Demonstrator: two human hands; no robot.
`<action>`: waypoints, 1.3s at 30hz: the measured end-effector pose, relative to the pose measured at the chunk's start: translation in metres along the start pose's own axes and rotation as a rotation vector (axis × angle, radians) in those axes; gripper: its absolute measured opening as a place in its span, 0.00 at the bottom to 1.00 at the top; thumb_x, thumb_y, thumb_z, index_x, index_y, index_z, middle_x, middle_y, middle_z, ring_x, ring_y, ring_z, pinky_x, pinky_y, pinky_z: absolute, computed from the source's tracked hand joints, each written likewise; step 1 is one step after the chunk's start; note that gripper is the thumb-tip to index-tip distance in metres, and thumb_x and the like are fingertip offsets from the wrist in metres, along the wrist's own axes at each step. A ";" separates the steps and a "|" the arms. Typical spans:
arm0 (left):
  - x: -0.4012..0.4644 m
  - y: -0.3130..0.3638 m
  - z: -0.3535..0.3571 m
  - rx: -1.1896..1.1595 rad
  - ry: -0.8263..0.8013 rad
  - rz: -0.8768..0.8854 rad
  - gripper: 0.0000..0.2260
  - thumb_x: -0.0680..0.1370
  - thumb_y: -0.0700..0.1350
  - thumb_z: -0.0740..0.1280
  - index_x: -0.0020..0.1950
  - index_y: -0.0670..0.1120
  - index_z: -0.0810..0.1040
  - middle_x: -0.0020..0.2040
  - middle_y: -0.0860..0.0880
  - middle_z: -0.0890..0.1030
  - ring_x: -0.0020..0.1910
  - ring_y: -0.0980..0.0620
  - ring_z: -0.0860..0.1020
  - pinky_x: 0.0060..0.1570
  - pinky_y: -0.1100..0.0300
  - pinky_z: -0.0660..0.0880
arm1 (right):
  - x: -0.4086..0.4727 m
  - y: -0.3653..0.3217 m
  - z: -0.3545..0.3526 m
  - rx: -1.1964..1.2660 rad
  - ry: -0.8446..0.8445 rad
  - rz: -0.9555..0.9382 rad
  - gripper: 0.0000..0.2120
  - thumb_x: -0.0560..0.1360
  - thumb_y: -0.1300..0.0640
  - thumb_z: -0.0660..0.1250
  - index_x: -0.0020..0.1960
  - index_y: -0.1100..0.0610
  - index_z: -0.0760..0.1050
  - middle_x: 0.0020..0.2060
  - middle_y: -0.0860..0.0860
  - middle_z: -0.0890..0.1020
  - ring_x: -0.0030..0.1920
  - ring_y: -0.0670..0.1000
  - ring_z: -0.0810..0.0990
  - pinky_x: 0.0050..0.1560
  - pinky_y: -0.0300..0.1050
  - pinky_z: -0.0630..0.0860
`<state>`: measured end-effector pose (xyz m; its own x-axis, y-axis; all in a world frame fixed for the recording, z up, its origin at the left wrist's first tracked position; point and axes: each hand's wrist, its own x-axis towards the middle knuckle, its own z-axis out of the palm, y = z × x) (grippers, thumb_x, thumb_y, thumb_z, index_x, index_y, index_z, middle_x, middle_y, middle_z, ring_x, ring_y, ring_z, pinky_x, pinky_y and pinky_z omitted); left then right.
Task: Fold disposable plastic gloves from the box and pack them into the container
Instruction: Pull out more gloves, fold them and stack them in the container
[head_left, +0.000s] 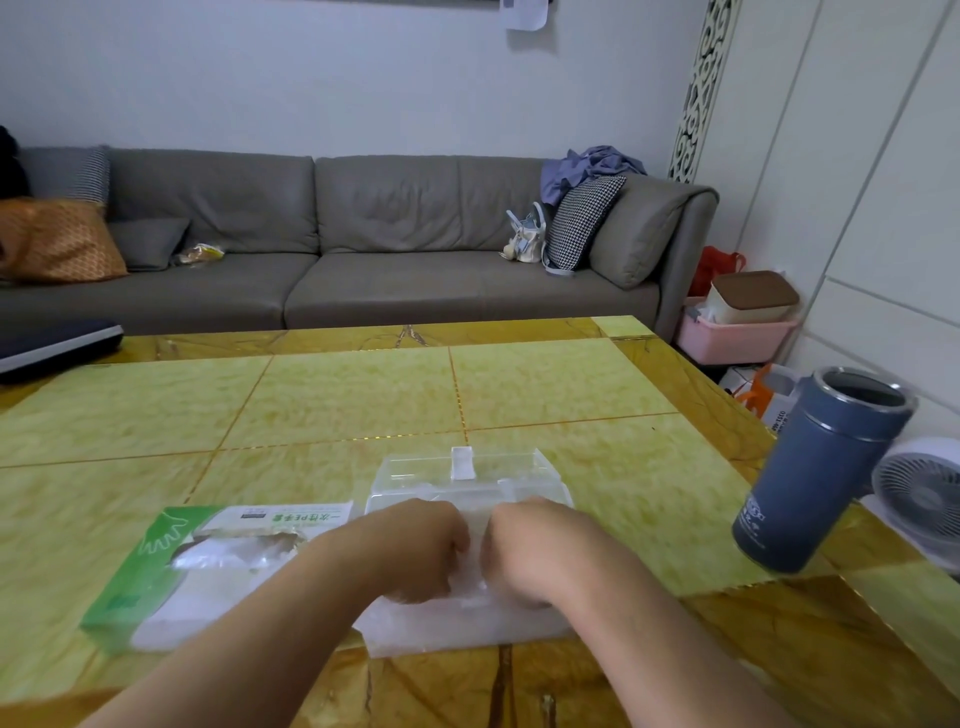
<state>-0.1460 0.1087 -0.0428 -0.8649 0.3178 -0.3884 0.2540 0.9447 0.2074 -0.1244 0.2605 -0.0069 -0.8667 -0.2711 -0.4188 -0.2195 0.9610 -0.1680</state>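
Hands — left hand (415, 551) and right hand (524, 551) both pinching thin clear plastic glove (467, 618) | sitting before clear plastic container (467, 483) | green-white glove box (208, 566) lying left — on yellow-green table (363, 405)

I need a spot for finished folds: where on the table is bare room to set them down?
Bare table runs beyond the clear container and the glove box, and between the container and the blue flask. The near middle is crowded: left hand and right hand work the plastic glove there.
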 end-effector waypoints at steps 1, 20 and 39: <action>0.000 0.000 0.001 0.006 -0.006 -0.001 0.16 0.77 0.42 0.69 0.65 0.53 0.79 0.58 0.54 0.83 0.57 0.50 0.80 0.56 0.56 0.77 | 0.003 -0.001 0.001 -0.008 -0.029 0.007 0.13 0.81 0.51 0.61 0.58 0.52 0.81 0.49 0.52 0.80 0.50 0.56 0.78 0.47 0.46 0.71; -0.009 0.021 -0.005 -0.016 -0.119 -0.118 0.22 0.82 0.47 0.64 0.75 0.48 0.64 0.62 0.45 0.82 0.56 0.45 0.80 0.51 0.54 0.75 | 0.023 -0.008 -0.005 -0.086 -0.269 -0.062 0.33 0.73 0.46 0.71 0.77 0.43 0.67 0.65 0.49 0.80 0.64 0.57 0.79 0.67 0.54 0.76; -0.062 0.010 0.001 -0.294 0.402 0.054 0.18 0.80 0.39 0.59 0.64 0.53 0.80 0.58 0.52 0.83 0.57 0.52 0.80 0.58 0.53 0.79 | 0.022 -0.004 0.013 -0.067 0.248 0.091 0.11 0.79 0.54 0.62 0.50 0.47 0.83 0.45 0.47 0.81 0.42 0.52 0.82 0.45 0.45 0.80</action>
<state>-0.0897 0.0990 -0.0177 -0.9670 0.2547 -0.0055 0.2203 0.8469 0.4840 -0.1368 0.2496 -0.0267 -0.9655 -0.1702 -0.1969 -0.1578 0.9845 -0.0769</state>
